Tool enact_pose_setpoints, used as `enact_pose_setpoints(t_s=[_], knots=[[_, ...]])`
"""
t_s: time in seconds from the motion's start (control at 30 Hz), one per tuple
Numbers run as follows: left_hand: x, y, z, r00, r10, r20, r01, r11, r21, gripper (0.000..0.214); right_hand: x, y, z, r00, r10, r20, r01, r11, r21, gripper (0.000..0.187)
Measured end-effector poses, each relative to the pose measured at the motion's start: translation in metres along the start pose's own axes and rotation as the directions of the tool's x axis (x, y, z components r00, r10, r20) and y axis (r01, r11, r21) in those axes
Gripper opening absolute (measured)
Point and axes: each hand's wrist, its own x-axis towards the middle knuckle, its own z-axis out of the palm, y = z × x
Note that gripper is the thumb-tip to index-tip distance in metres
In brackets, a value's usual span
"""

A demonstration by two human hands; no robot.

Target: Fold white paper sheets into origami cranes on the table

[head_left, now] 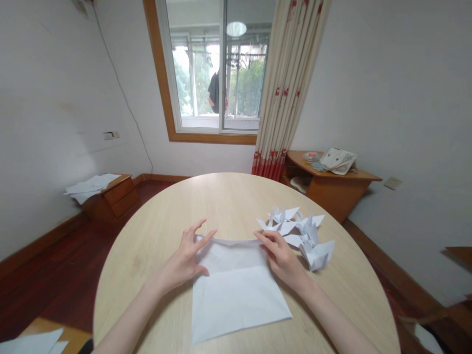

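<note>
A white sheet of paper [236,295] lies on the round wooden table [155,236], its far part folded toward me with a crease at the top. My left hand [186,260] rests on the fold's left corner, fingers spread and fingertips on the crease. My right hand [282,258] presses the fold's right corner with stretched fingers. Neither hand grips the sheet. Several folded white paper cranes [300,233] sit in a pile just right of my right hand.
A low wooden drawer unit with loose sheets [106,194] stands by the left wall. A corner shelf with a bag [332,172] is at the back right, beside a curtain [285,88] and window. More white paper [33,341] lies at the bottom left.
</note>
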Motion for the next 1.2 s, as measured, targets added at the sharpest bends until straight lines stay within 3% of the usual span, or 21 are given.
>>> enact_pose_setpoints(t_s=[0.2, 0.57, 0.77, 0.87, 1.0, 1.2], knots=[[-0.001, 0.0, 0.007, 1.0, -0.011, 0.004, 0.01, 0.999, 0.034, 0.112, 0.0, 0.001, -0.002, 0.999, -0.029, -0.022, 0.028, 0.999, -0.036, 0.048], [0.002, 0.003, 0.004, 0.976, 0.09, -0.197, -0.083, 0.996, 0.04, 0.077, 0.003, -0.005, -0.007, 0.982, -0.128, -0.135, 0.117, 0.989, -0.088, 0.045], [-0.002, 0.01, -0.003, 0.979, 0.05, -0.199, -0.061, 0.997, -0.052, 0.056, 0.005, -0.019, -0.015, 0.983, -0.127, -0.129, 0.123, 0.992, -0.038, 0.031], [-0.004, 0.01, -0.004, 0.976, 0.047, -0.214, -0.078, 0.987, -0.138, 0.05, 0.006, -0.027, -0.02, 0.973, -0.186, -0.138, 0.185, 0.983, -0.016, 0.026], [-0.006, 0.009, -0.002, 0.964, 0.044, -0.263, -0.127, 0.943, -0.306, 0.061, 0.005, -0.033, -0.022, 0.949, -0.261, -0.179, 0.271, 0.962, 0.037, 0.023], [-0.007, 0.006, 0.0, 0.979, 0.028, -0.203, -0.125, 0.866, -0.484, 0.074, 0.003, -0.043, -0.022, 0.959, -0.25, -0.132, 0.267, 0.955, 0.132, 0.024]])
